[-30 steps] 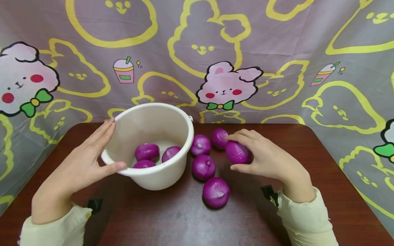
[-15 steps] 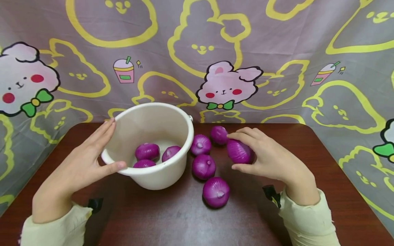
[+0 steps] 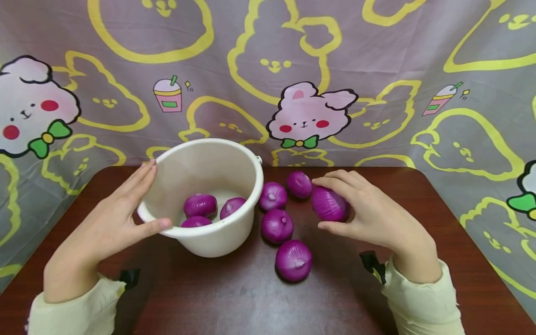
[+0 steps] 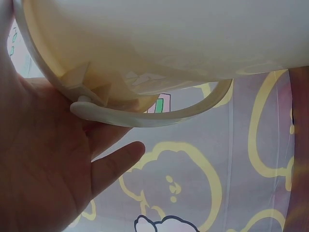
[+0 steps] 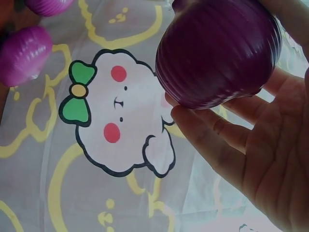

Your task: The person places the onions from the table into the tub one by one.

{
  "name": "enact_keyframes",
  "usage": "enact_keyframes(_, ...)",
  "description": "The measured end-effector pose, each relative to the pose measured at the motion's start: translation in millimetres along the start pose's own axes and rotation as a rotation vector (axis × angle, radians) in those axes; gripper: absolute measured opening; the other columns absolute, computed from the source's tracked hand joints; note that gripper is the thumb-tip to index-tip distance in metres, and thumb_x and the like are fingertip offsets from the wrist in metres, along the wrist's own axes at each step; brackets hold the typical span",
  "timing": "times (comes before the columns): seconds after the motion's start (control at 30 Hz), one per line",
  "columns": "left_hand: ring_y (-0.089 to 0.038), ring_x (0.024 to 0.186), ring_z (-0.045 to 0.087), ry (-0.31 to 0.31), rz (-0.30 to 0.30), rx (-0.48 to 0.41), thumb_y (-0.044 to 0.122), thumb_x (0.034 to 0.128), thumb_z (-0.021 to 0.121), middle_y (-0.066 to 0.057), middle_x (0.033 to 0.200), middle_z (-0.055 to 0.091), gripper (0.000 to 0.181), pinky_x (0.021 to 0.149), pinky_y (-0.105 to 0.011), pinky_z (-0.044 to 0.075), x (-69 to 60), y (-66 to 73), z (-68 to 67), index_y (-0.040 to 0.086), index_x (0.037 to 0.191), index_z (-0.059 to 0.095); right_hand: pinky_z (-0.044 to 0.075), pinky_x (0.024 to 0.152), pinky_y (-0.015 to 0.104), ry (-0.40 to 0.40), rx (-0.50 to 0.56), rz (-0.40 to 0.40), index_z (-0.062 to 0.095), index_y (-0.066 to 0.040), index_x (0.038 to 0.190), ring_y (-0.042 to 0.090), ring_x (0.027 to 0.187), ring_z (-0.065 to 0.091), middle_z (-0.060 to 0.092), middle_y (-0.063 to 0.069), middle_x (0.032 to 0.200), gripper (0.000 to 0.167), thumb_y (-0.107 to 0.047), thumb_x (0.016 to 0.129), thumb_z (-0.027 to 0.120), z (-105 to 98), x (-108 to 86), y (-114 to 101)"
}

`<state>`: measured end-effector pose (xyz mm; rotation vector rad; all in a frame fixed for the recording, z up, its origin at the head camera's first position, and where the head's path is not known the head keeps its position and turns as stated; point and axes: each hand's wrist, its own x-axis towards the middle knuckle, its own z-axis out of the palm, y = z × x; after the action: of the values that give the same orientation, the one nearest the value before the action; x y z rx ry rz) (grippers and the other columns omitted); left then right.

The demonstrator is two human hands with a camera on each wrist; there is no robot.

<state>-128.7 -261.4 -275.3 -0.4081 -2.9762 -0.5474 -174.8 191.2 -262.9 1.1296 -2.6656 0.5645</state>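
In the head view, a white bucket with several purple onions inside, such as one onion, stands left of centre. My left hand rests on its left rim, fingers along the outside and thumb over the front edge. The left wrist view shows the bucket's handle hanging beside the fingers. My right hand holds a purple onion between thumb and fingers. Just left of it lies the rearmost loose onion. The right wrist view shows the held onion large against the fingers.
Between bucket and right hand, more onions lie on the dark wooden table: a back-left onion, a middle onion and a front onion. A patterned curtain hangs behind the table.
My right hand has moved slightly right with its onion. The rearmost loose onion has turned and shifted a little away from me. The left hand and bucket stay put.
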Motion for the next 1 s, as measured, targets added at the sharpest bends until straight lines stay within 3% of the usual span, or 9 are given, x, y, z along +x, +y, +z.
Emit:
enact_keyframes(0.57, -0.037, 0.153, 0.018, -0.015, -0.02, 0.011, 0.055, 0.082, 0.073, -0.006, 0.169, 0.009, 0.106, 0.097, -0.076, 0.037, 0.0, 0.1, 0.2, 0.014, 0.16, 0.014, 0.047, 0.093, 0.029, 0.083, -0.021, -0.054, 0.059, -0.016, 0.135, 0.015, 0.117, 0.052, 0.057, 0.0, 0.131, 0.076, -0.035, 0.069, 0.09, -10.3, -7.3, -7.6)
enact_keyframes(0.87, -0.038, 0.152, 0.02, -0.007, -0.012, 0.019, 0.053, 0.0818, 0.074, -0.006, 0.169, 0.009, 0.106, 0.096, -0.076, 0.038, -0.5, -0.1, -0.3, 0.012, 0.16, 0.015, 0.045, 0.094, 0.027, 0.104, -0.017, -0.088, 0.058, -0.016, 0.136, 0.016, 0.119, 0.051, 0.057, 0.001, 0.133, 0.075, -0.038, 0.071, 0.089, -14.0, -8.9, -11.8)
enact_keyframes(1.0, -0.039, 0.152, 0.021, -0.008, -0.011, 0.019, 0.054, 0.0818, 0.073, -0.006, 0.169, 0.009, 0.106, 0.096, -0.076, 0.038, -0.2, -0.2, -0.4, 0.012, 0.16, 0.015, 0.044, 0.096, 0.02, 0.12, -0.001, -0.111, 0.058, -0.014, 0.136, 0.016, 0.118, 0.052, 0.057, 0.002, 0.132, 0.073, -0.041, 0.075, 0.086, -14.3, -9.1, -13.3)
